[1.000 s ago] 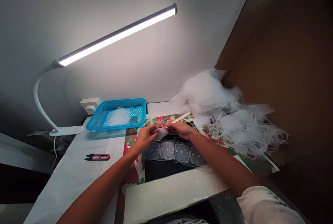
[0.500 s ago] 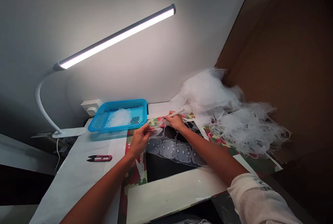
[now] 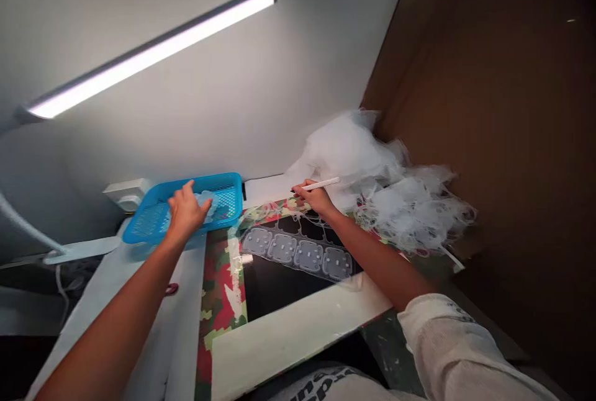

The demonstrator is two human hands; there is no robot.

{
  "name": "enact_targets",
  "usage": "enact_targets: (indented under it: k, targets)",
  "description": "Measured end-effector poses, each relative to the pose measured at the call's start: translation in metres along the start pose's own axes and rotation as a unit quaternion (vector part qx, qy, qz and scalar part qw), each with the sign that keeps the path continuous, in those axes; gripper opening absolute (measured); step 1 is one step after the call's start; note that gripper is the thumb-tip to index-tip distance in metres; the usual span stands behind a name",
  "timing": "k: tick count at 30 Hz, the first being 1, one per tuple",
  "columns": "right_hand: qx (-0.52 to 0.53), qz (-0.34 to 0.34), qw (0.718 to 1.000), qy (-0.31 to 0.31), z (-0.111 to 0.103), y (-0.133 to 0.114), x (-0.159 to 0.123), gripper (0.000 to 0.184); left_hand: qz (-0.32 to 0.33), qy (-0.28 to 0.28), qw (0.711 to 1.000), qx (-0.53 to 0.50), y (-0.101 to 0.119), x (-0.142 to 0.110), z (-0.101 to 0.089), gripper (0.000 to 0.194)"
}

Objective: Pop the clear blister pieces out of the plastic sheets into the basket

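My left hand (image 3: 187,207) is over the blue basket (image 3: 235,199), with its fingers spread and the thumb apart. Under and beside it in the basket lie small translucent pieces (image 3: 208,200), partly hidden by the hand. My right hand (image 3: 319,197) grips a slim white pen-shaped tool (image 3: 328,183), its dark tip pointing left. Below that hand a clear film sheet (image 3: 308,256) rests on a black surface (image 3: 274,289). A row of rounded square shapes shows on the sheet, and thin cut-out outlines lie along its far side.
A heap of clear film scraps (image 3: 414,205) sits at the right, against a brown cardboard panel (image 3: 488,97). A lit tube lamp (image 3: 158,53) hangs above. Partly behind my left forearm are red-handled snips (image 3: 172,289). A pale strip (image 3: 298,320) runs along the near edge.
My left hand has left the sheet and moved left to the basket, its fingers opening. My right hand still holds the white tool, now lifted slightly. The view has shifted to the right.
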State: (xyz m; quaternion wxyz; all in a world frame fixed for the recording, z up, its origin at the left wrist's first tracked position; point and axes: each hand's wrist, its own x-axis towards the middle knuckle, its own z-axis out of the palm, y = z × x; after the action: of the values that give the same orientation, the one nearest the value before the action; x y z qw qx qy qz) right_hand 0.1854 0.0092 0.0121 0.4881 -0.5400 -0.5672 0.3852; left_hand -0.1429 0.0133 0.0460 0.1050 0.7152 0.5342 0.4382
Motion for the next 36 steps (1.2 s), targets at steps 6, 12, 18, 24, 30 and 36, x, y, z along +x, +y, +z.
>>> enact_targets:
  k: [6,12,18,24,30,36]
  targets:
    - [0.031,-0.031,0.999,-0.005,-0.060,0.009,-0.062,0.029,0.262,-0.291,0.919,0.047,0.067,-0.063,0.080,0.041]
    - [0.006,0.013,1.000,0.027,-0.092,0.013,-0.099,0.025,0.323,-0.417,0.842,0.114,0.067,-0.074,0.121,0.058]
    - [-0.061,-0.038,0.994,-0.081,-0.089,0.017,-0.138,0.021,0.344,-0.325,0.869,0.141,0.067,-0.071,0.104,0.046]
    - [-0.135,-0.119,0.971,-0.156,-0.071,0.026,-0.152,0.015,0.334,-0.324,0.880,0.097,0.106,-0.140,0.114,0.049]
    - [-0.161,-0.136,0.960,-0.185,-0.068,0.028,-0.148,0.015,0.315,-0.339,0.882,0.093,0.099,-0.149,0.112,0.050]
    - [-0.194,-0.152,0.948,-0.202,-0.066,0.023,-0.147,0.015,0.312,-0.339,0.884,0.082,0.099,-0.148,0.112,0.051]
